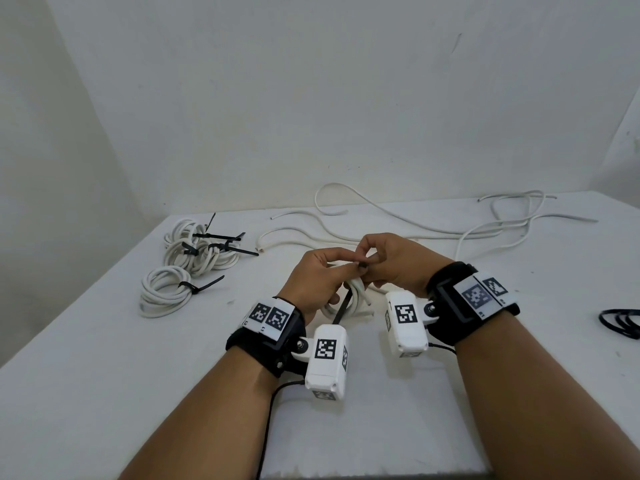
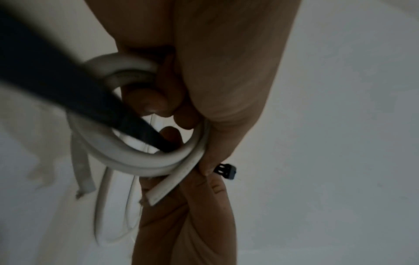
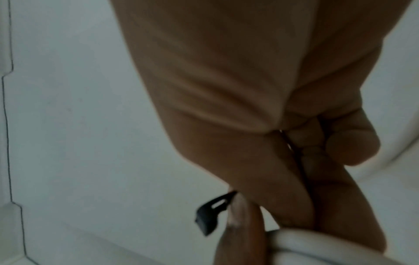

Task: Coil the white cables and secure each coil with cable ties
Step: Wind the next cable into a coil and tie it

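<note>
Both hands meet over the middle of the white table (image 1: 104, 375). My left hand (image 1: 337, 273) curls round a small coil of white cable (image 1: 356, 292), which shows as stacked loops (image 2: 145, 161) in the left wrist view. A black cable tie wraps the coil. Its strap (image 2: 68, 93) runs through the loops and its tail (image 1: 341, 311) hangs down. My right hand (image 1: 369, 259) pinches the tie at its head (image 1: 362, 266), which sticks out between the fingers of both hands (image 2: 225, 171) (image 3: 213, 213). The rest of the tie is hidden by the fingers.
Tied white coils with black ties lie at the left (image 1: 197, 251) (image 1: 162, 292). Loose white cables sprawl across the back (image 1: 381, 220) (image 1: 502, 220). A bunch of spare black ties (image 1: 620, 322) lies at the right edge. A wall stands close behind the table.
</note>
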The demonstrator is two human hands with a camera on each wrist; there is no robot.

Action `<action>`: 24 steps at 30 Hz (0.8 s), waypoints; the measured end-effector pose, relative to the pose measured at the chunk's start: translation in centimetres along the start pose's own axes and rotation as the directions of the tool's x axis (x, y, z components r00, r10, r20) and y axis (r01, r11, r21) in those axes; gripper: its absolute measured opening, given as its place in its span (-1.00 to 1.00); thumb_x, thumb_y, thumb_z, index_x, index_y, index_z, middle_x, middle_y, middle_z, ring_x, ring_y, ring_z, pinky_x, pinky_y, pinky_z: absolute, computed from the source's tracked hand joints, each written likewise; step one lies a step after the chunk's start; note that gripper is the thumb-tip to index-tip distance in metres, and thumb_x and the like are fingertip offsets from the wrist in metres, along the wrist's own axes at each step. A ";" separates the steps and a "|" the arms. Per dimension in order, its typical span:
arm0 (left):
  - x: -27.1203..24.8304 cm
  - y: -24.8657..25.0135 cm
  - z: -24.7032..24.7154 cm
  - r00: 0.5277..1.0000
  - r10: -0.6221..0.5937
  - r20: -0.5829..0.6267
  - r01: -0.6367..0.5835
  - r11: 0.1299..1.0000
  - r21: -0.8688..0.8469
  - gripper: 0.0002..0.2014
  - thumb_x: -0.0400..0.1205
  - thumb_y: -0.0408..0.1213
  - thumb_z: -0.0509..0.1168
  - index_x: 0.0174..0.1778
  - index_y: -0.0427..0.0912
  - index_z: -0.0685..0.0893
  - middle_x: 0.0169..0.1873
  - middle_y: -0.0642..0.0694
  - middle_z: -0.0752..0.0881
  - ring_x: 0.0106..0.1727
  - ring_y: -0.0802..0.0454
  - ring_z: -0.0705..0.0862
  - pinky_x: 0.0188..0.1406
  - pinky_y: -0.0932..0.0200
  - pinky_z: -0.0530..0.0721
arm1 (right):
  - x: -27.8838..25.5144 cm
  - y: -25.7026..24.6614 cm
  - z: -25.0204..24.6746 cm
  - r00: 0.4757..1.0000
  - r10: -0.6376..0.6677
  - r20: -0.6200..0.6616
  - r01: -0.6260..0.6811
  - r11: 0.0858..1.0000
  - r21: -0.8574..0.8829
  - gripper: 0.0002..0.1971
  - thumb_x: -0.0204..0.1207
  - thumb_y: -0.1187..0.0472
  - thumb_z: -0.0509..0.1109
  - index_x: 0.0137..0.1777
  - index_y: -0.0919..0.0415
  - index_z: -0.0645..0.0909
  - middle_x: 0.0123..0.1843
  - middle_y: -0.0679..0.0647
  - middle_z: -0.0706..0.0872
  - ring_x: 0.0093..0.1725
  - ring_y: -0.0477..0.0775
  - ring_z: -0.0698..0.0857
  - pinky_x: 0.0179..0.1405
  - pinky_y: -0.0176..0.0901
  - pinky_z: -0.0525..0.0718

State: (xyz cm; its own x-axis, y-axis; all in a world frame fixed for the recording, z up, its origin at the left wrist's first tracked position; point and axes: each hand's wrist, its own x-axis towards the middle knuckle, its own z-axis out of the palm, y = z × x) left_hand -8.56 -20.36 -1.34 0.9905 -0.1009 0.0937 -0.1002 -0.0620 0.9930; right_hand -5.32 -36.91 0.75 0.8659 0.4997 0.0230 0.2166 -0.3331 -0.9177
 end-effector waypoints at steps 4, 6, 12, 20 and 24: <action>0.5 0.1 0.2 0.996 -0.056 -0.074 0.039 0.975 -0.218 -0.84 0.55 -0.38 0.44 -0.35 -0.14 0.74 -0.48 -0.12 0.60 -0.60 0.12 0.42 -0.72 0.33 0.34 | -0.2 -0.2 0.2 0.997 -0.070 0.011 0.069 0.995 0.066 -0.84 0.53 0.36 0.41 0.04 0.18 0.54 -0.24 0.09 0.80 -0.30 -0.04 0.67 -0.14 -0.10 0.61; 0.5 0.3 0.3 0.994 -0.069 -0.080 0.044 0.959 -0.279 -0.76 0.57 -0.41 0.41 -0.42 -0.14 0.66 -0.50 -0.10 0.60 -0.63 0.15 0.43 -0.75 0.37 0.33 | -0.1 -0.4 0.4 0.996 -0.088 -0.003 0.088 0.995 0.036 -0.82 0.57 0.41 0.32 0.11 0.19 0.54 -0.26 0.02 0.79 -0.27 -0.07 0.68 -0.09 -0.06 0.62; 1.3 0.5 -1.4 0.959 -0.140 -0.248 0.044 0.934 -0.355 -0.75 0.59 -0.34 0.38 -0.41 -0.15 0.55 -0.67 -0.01 0.34 -0.71 0.09 0.25 -0.67 0.30 0.26 | -0.3 -0.4 0.1 0.987 -0.153 0.047 0.131 0.941 0.311 -0.63 0.38 0.37 0.37 0.20 0.13 0.61 0.18 0.08 0.79 0.04 0.07 0.74 -0.05 -0.07 0.67; 1.1 0.1 -1.5 0.924 -0.207 -0.322 0.098 0.941 -0.325 -0.80 0.53 -0.38 0.37 -0.33 -0.19 0.48 -0.61 -0.14 0.49 -0.67 -0.01 0.34 -0.61 0.28 0.35 | 0.1 -0.7 1.8 0.964 -0.254 0.080 0.266 0.939 -0.220 -0.65 0.36 0.29 0.66 0.06 -0.12 0.75 0.31 -0.13 0.60 0.11 -0.35 0.62 -0.03 -0.51 0.52; 1.3 -0.4 -0.9 0.928 -0.139 -0.347 0.055 0.969 -0.241 -0.71 0.52 -0.36 0.37 -0.50 -0.08 0.51 -0.58 -0.06 0.54 -0.58 -0.02 0.32 -0.54 0.19 0.33 | 0.5 -0.5 2.3 0.936 -0.330 -0.122 0.292 0.922 -0.254 -0.83 0.43 0.21 0.62 -0.16 -0.13 0.79 0.20 -0.12 0.66 0.08 -0.30 0.65 -0.01 -0.53 0.47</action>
State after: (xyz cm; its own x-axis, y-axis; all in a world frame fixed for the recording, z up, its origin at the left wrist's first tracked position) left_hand -7.16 -19.52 -1.57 0.9655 0.2590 -0.0262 -0.0200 0.1741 0.9845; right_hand -6.05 -34.62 0.34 0.7941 0.4799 0.3729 0.5670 -0.3642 -0.7388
